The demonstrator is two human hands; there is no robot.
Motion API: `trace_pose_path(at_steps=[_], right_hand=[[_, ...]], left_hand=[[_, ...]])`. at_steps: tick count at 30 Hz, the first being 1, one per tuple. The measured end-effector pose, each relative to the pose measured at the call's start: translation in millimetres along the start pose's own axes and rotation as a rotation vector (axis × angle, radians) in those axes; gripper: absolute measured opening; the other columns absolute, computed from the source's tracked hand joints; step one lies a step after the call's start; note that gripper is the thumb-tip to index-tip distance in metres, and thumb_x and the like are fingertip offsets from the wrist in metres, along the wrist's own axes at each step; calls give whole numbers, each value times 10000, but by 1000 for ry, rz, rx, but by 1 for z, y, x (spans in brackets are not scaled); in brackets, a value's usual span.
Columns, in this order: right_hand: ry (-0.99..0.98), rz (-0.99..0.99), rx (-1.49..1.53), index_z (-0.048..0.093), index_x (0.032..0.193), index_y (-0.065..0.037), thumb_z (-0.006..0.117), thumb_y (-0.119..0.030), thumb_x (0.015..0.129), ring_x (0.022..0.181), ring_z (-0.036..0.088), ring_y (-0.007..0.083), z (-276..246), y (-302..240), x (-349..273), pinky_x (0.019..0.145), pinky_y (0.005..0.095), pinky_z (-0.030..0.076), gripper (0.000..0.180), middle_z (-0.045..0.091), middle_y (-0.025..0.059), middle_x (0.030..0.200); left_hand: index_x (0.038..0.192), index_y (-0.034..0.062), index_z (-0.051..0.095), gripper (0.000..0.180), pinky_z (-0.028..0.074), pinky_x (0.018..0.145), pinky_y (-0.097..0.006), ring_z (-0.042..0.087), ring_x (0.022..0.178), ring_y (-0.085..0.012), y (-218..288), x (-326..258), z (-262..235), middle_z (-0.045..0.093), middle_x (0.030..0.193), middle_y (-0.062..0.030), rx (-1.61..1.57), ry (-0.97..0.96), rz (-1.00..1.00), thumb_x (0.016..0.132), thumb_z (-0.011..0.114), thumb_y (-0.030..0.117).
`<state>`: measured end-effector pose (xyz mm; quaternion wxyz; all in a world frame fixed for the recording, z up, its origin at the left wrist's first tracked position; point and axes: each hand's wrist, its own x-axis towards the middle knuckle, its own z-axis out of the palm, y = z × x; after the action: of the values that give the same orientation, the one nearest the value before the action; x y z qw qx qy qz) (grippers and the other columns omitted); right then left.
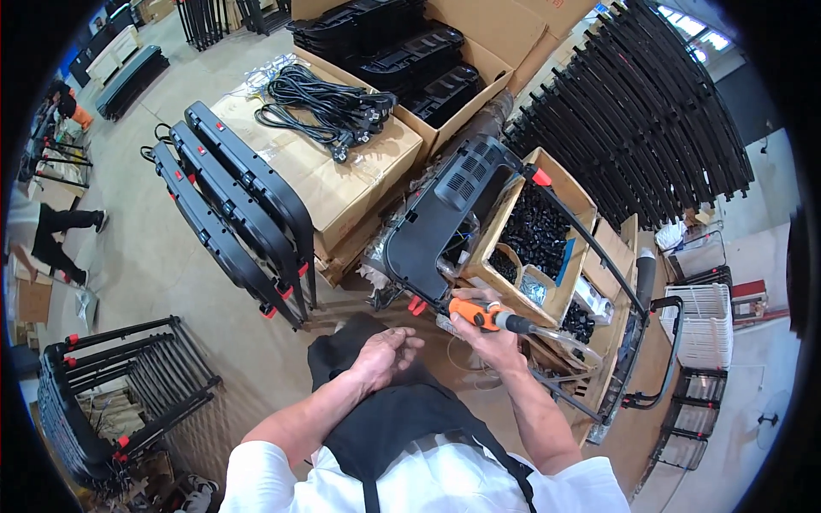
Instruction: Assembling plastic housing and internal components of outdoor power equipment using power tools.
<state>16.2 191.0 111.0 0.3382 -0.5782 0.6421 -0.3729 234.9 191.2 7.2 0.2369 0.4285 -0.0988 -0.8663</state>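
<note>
My right hand (492, 335) is wrapped round an orange and black power drill (479, 315), whose nose and long thin bit point to the right. Over my dark apron, my left hand (389, 352) is closed with its fingers curled; what lies in them, if anything, is hidden. Just beyond the drill is a black plastic housing (428, 229) with a vented hump, tilted on the bench. A black tubular frame (590, 239) with a red cap runs from it to the right. Beside it, a wooden bin (492, 272) holds many small black parts (534, 221).
Several similar black housings (227, 201) stand on the floor at left. Coiled black power cables (325, 107) lie on a cardboard carton (342, 179). Black rails (633, 120) are stacked at far right, more frames (128, 393) at lower left. A person (51, 231) walks at the left edge.
</note>
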Motion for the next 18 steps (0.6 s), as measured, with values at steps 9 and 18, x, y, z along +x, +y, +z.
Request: trace_pose_path(at_steps=[9,18], right_hand=[[-31,-34,79,683,1184,-20,794,-128,873,935,709,185,2,17,4,866,345,580,347,746,81,1046],[3,95,312,540,1353,6,786,-48,890,1184,661,225,-8,0,-1,1056,366,536,527,671,150,1278]], left_hand=[[1167,60,674,217,467,631,-263,578,718,-111,-3,48,21,710,947,-15,-123,-32,41,1109,534,216],[1085,88,682,234,446,616,-260,543,706,-99,-6,65,30,663,859,20,-256,33,13,1095,577,297]])
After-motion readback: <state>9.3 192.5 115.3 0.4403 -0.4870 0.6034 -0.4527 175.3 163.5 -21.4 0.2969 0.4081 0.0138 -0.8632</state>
